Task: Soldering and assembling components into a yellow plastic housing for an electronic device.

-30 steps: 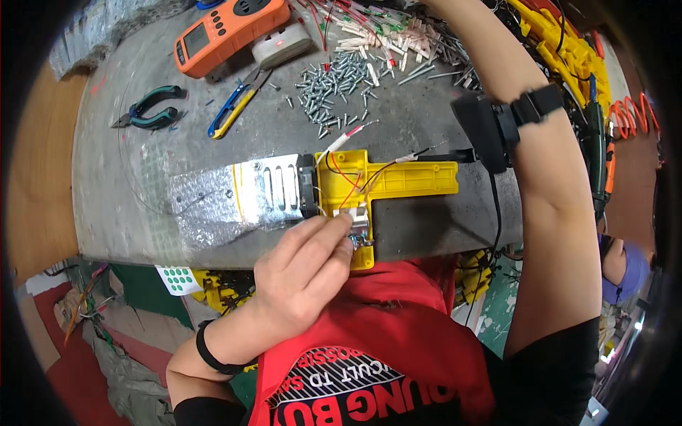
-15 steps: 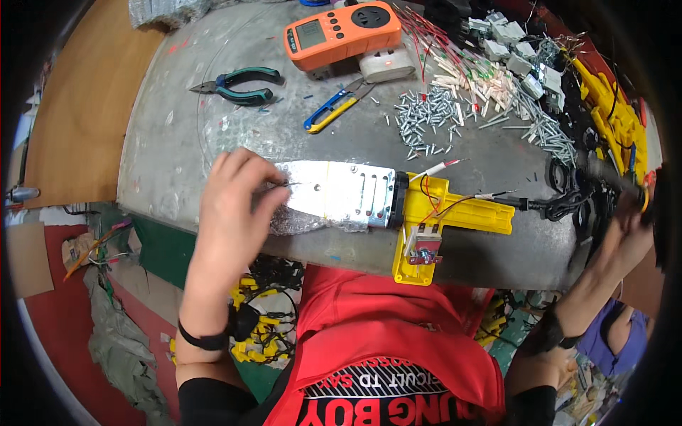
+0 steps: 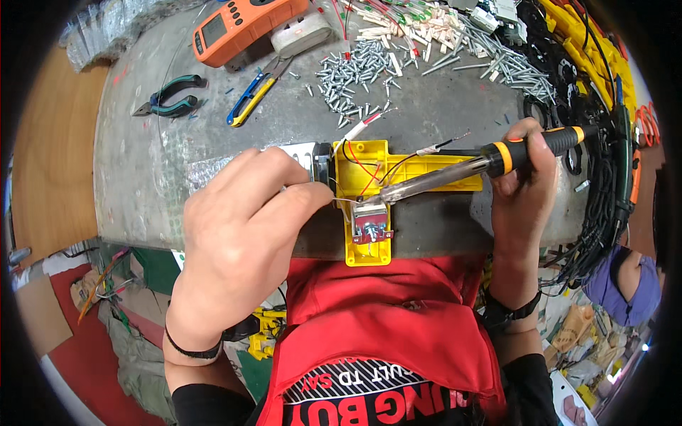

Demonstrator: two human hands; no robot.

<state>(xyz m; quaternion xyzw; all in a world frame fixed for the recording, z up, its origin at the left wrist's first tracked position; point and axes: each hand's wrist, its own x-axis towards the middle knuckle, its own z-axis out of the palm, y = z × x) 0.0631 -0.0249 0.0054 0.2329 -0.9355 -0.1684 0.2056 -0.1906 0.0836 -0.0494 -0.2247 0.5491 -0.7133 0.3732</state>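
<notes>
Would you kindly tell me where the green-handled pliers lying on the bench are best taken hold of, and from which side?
Grip the green-handled pliers by the two handles, coming down from above at their right end. They lie flat on the grey bench with the jaws pointing left, and the handles spread apart toward the yellow and blue cutter, with bare bench around them.

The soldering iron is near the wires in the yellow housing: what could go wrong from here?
1. The soldering iron tip lies close to the left hand fingers, so a burn seems possible.
2. It may melt the yellow housing or wire insulation.
3. The housing overhangs the table edge and could tip.
</notes>
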